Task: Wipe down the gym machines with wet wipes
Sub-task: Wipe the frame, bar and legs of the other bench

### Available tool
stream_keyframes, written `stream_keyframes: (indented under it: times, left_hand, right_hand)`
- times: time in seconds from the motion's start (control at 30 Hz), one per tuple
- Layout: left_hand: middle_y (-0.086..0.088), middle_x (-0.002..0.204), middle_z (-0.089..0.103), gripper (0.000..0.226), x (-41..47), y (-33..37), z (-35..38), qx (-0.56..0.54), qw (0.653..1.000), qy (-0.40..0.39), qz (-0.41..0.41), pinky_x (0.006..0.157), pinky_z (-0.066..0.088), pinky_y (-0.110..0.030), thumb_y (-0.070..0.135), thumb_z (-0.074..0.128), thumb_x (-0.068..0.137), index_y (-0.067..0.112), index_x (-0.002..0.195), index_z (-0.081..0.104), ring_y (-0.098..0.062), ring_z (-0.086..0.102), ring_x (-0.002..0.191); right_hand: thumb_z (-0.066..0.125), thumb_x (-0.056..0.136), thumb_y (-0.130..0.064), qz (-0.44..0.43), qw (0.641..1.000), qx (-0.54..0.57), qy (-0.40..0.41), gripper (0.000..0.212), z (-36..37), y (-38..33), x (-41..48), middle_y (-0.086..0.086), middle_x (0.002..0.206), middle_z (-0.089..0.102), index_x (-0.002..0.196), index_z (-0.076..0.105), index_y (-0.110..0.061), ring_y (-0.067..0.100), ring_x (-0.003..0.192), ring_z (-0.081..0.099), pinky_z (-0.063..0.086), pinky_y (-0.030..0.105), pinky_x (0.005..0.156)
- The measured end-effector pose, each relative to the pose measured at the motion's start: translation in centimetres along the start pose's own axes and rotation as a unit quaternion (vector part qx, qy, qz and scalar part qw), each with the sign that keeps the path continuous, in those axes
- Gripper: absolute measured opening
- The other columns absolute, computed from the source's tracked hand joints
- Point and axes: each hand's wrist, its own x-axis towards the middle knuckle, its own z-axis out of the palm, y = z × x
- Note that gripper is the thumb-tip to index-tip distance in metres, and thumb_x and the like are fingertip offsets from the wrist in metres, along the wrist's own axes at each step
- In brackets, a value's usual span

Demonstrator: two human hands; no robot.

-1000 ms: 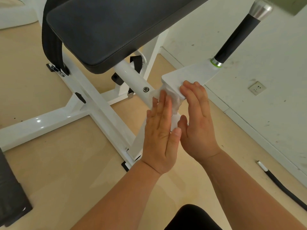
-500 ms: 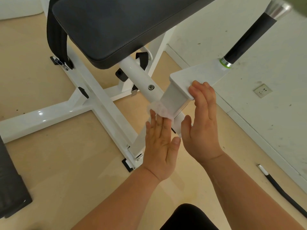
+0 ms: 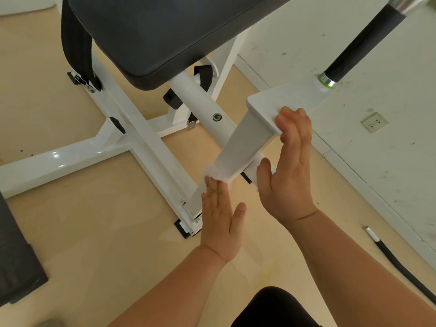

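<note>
Sliding down since a second ago, the left hand and the wet wipe have gone from just under the plate to the lower end of the square post, while the right hand has kept its place at the top of that post. The left hand is flat, its fingers straight and together, and their tips press the crumpled white wipe against the post's near face. The right hand is also mostly open: its fingers lie along the near edge of the flat white plate capping the post, the tips bent slightly over the rim and the thumb spread clear. How firmly it grips I cannot tell. A round white tube runs from behind the post up under the black pad. Beyond the post's plate a black handle rises, and a wall socket sits to the right of the post.
</note>
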Motion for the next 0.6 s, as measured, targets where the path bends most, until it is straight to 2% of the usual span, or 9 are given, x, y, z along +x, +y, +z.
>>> stream_keyframes:
  times: [0.07,0.17,0.23,0.3,0.4,0.43,0.5,0.53,0.6]
  left_hand:
    - [0.01,0.163,-0.025,0.078,0.8,1.2,-0.5,-0.02,0.999,0.023,0.023,0.124,-0.013,-0.036,0.061,0.013,0.098,0.018,0.156,-0.014,-0.005,-0.027,0.15]
    - [0.017,0.159,-0.029,0.07,1.2,0.6,-0.9,-0.05,0.998,0.012,0.023,0.126,-0.006,-0.043,0.051,0.017,0.099,0.025,0.154,-0.017,-0.004,-0.027,0.149]
    - [0.013,0.161,-0.03,0.073,0.9,-1.6,-0.9,-0.003,1.0,-0.015,0.015,0.126,-0.002,-0.047,0.049,0.02,0.099,0.026,0.155,-0.02,-0.006,-0.027,0.15]
    - [0.011,0.163,-0.029,0.075,0.3,-3.8,-0.9,0.049,0.998,-0.047,-0.009,0.126,0.004,-0.051,0.04,0.03,0.102,0.027,0.157,-0.02,-0.004,-0.024,0.15]
    - [0.007,0.169,-0.009,0.077,-0.1,-5.0,-0.9,0.054,0.999,-0.003,-0.004,0.125,0.015,-0.05,0.023,0.045,0.103,0.025,0.16,-0.005,-0.002,-0.006,0.154]
    - [0.007,0.17,-0.003,0.075,0.0,-4.9,-0.8,0.043,0.999,0.018,-0.006,0.125,0.018,-0.048,0.022,0.046,0.102,0.024,0.161,0.0,0.001,-0.002,0.153]
    - [0.006,0.17,0.004,0.074,0.1,-4.8,-0.4,0.052,0.998,0.044,-0.016,0.124,0.021,-0.042,0.023,0.045,0.103,0.02,0.162,0.0,0.008,0.001,0.15]
    - [0.005,0.17,0.006,0.075,0.1,-4.8,-0.3,0.063,0.997,0.049,-0.02,0.124,0.023,-0.041,0.021,0.046,0.103,0.019,0.161,-0.001,0.01,0.002,0.149]
    - [0.002,0.169,0.009,0.077,0.0,-5.1,-0.2,0.048,0.998,0.048,-0.016,0.123,0.024,-0.044,0.017,0.048,0.101,0.018,0.162,0.0,0.006,0.006,0.151]
  right_hand:
    - [0.054,0.08,0.019,0.024,1.0,-0.006,-0.001,0.082,-0.4,-0.8,-1.0,0.022,0.163,0.019,0.154,0.025,-0.001,0.037,0.157,0.01,0.018,0.058,0.125]
    - [0.052,0.086,0.016,0.076,0.997,0.016,0.007,0.081,0.1,-2.7,-4.5,0.025,0.165,0.005,0.157,0.017,-0.002,0.033,0.158,0.004,0.024,0.054,0.124]
    - [0.046,0.091,0.011,0.058,0.998,-0.016,-0.017,0.068,1.2,-3.3,-6.9,0.02,0.165,0.014,0.154,0.029,-0.007,0.03,0.157,0.014,0.027,0.046,0.123]
    - [0.032,0.101,0.0,-0.016,0.994,-0.075,-0.076,0.052,1.8,-3.0,-8.2,0.015,0.163,0.028,0.15,0.044,-0.012,0.033,0.155,0.022,0.029,0.047,0.121]
    - [0.027,0.103,-0.006,-0.112,0.971,-0.145,-0.153,0.052,1.7,-1.8,-7.9,0.005,0.158,0.043,0.142,0.061,-0.016,0.031,0.149,0.037,0.039,0.043,0.111]
    - [0.031,0.1,-0.003,-0.133,0.962,-0.16,-0.177,0.053,1.7,-1.5,-7.7,0.002,0.157,0.045,0.14,0.063,-0.016,0.03,0.139,0.048,0.044,0.041,0.102]
    - [0.041,0.089,0.004,-0.154,0.939,-0.166,-0.258,0.061,2.3,-1.1,-7.5,0.0,0.158,0.046,0.144,0.058,-0.015,0.029,0.103,0.06,0.049,0.041,0.079]
    - [0.045,0.083,0.006,-0.145,0.926,-0.162,-0.309,0.068,2.9,-0.9,-7.6,0.0,0.16,0.043,0.148,0.053,-0.015,0.027,0.087,0.058,0.05,0.042,0.071]
    - [0.048,0.08,0.006,-0.099,0.906,-0.161,-0.378,0.079,4.1,-0.4,-7.7,-0.003,0.166,0.031,0.155,0.042,-0.019,0.025,0.076,0.055,0.052,0.042,0.066]
